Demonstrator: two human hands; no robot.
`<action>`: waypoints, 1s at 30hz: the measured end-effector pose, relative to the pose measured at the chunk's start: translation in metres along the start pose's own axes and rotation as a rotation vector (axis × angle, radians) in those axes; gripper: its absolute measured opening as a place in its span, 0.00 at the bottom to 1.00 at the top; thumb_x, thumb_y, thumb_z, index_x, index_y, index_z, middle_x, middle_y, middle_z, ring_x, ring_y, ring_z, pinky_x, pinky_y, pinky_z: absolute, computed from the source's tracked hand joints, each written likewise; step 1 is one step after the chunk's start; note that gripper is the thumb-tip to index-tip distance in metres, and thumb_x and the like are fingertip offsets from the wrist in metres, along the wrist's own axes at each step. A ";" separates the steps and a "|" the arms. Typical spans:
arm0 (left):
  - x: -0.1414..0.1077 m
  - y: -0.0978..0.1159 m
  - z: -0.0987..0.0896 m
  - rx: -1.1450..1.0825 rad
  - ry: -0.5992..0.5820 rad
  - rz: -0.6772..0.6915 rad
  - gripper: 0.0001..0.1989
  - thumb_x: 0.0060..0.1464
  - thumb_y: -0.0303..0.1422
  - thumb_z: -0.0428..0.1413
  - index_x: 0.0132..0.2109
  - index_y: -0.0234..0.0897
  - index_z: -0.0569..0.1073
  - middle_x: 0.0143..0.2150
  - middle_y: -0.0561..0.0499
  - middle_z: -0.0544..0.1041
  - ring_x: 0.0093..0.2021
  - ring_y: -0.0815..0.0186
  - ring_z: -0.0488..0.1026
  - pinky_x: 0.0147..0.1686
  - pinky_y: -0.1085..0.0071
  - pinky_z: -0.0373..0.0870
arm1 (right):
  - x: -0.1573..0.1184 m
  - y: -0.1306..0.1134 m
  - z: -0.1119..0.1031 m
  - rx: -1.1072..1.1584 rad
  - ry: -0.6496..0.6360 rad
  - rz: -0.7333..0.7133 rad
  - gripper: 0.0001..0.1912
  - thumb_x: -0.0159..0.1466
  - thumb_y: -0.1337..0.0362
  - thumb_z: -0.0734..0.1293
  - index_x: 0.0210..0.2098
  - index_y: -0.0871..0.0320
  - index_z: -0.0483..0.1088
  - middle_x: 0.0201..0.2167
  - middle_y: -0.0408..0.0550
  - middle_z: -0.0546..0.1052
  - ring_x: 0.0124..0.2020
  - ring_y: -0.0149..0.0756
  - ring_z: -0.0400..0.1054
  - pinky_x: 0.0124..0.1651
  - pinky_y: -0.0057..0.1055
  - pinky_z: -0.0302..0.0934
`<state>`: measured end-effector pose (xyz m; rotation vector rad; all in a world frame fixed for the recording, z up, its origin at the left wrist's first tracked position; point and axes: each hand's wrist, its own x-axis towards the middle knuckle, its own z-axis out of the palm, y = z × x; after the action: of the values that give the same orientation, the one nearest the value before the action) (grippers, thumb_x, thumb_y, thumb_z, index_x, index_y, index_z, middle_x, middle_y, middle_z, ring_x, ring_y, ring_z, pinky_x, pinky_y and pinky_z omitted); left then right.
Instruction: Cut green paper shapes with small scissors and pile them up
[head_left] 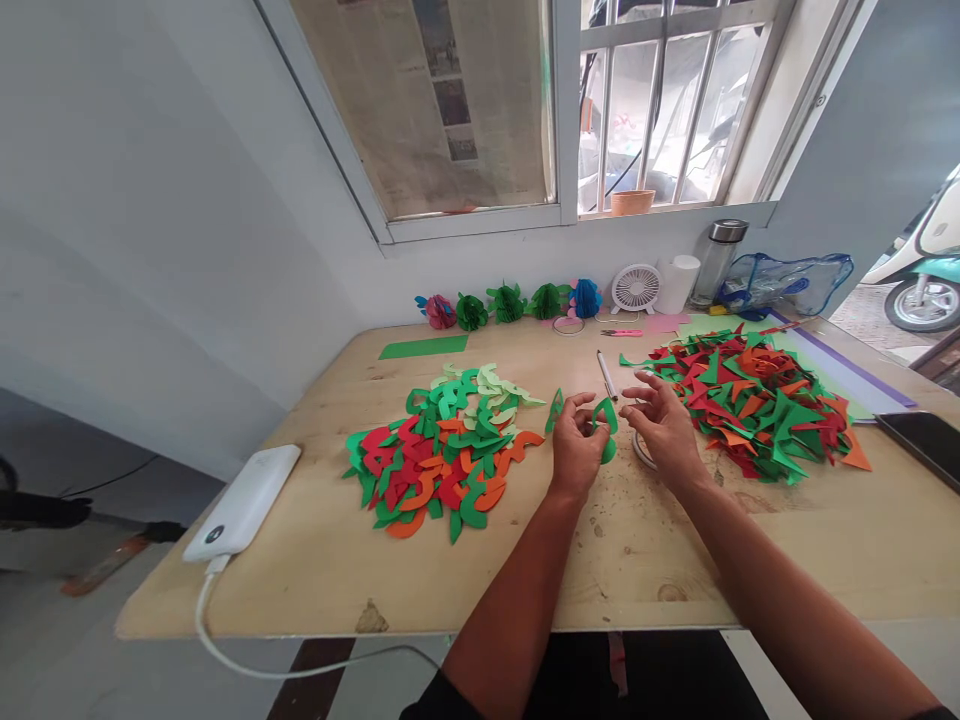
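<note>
My left hand pinches a green paper cutout with a curved outline. Close by on the right, my right hand has its fingers bent and apart, with nothing visible in them. Beneath it a grey loop shows on the table, mostly covered by the hand. Another small green paper piece is just left of my left hand. A pile of curved paper cutouts in green, red, orange and pale green spreads to the left. On the right is a heap of pointed paper scraps.
A pen lies beyond my hands, near pink-handled scissors. Folded paper figures, a small fan and a glass bottle line the wall. A power bank sits left, a phone right.
</note>
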<state>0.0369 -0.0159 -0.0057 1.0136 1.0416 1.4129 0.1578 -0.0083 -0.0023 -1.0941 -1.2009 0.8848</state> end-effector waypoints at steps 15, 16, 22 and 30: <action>0.001 -0.002 -0.001 0.038 0.017 0.039 0.21 0.42 0.22 0.58 0.46 0.36 0.69 0.36 0.49 0.77 0.29 0.73 0.71 0.29 0.78 0.65 | -0.003 -0.009 0.004 0.067 -0.112 0.076 0.26 0.52 0.58 0.70 0.49 0.56 0.64 0.27 0.42 0.74 0.30 0.34 0.68 0.35 0.33 0.62; 0.001 -0.002 -0.001 0.040 0.016 0.039 0.21 0.42 0.22 0.58 0.46 0.37 0.69 0.36 0.49 0.77 0.29 0.73 0.71 0.29 0.78 0.65 | -0.003 -0.009 0.004 0.063 -0.109 0.080 0.26 0.52 0.58 0.70 0.49 0.56 0.64 0.27 0.42 0.74 0.30 0.34 0.68 0.36 0.33 0.62; 0.000 0.000 0.000 0.033 0.011 0.039 0.20 0.42 0.22 0.59 0.44 0.37 0.69 0.35 0.50 0.77 0.29 0.72 0.71 0.28 0.78 0.64 | -0.003 -0.010 0.004 0.069 -0.104 0.096 0.25 0.52 0.58 0.70 0.48 0.56 0.64 0.27 0.42 0.74 0.30 0.34 0.68 0.36 0.33 0.61; -0.002 0.002 -0.001 0.096 -0.019 0.068 0.21 0.43 0.21 0.56 0.46 0.37 0.69 0.36 0.50 0.77 0.28 0.73 0.70 0.26 0.79 0.62 | -0.004 -0.010 0.005 0.076 -0.095 0.084 0.26 0.53 0.58 0.70 0.49 0.56 0.64 0.26 0.42 0.74 0.31 0.34 0.69 0.36 0.33 0.62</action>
<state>0.0359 -0.0175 -0.0044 1.1389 1.0785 1.4164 0.1523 -0.0137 0.0064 -1.0576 -1.1960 1.0490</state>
